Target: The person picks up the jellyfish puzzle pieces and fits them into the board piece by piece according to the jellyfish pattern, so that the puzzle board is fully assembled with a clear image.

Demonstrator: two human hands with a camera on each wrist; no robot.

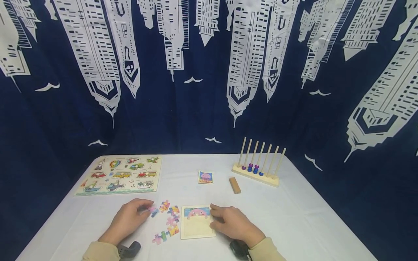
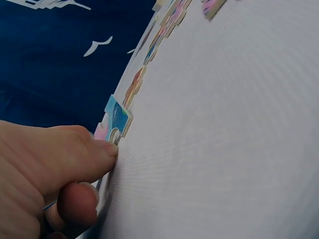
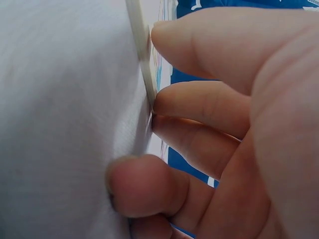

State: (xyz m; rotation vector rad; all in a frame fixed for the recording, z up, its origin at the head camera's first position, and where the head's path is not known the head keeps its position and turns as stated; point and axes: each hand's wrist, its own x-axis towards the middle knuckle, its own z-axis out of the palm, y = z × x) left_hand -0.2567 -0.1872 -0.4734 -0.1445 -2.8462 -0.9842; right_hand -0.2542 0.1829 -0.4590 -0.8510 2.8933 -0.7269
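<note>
My left hand (image 1: 128,219) pinches a jigsaw piece (image 2: 118,118), pink and blue, between thumb and fingers at the left end of the loose pieces. In the left wrist view the thumb covers part of it, and the other fingertips are partly hidden. A square wooden puzzle tray (image 1: 197,233) lies in front of me, its upper part filled with a pink cartoon picture and its lower part bare wood. Along the tray's right edge rests my right hand (image 1: 233,221). The fingers (image 3: 199,102) touch that edge in the right wrist view.
Several loose jigsaw pieces (image 1: 173,230) lie left of the tray. Beyond it are a small picture card (image 1: 205,177) and a wooden block (image 1: 234,185). A peg rack with beads (image 1: 271,180) stands back right; a vehicle puzzle board (image 1: 122,185) lies back left.
</note>
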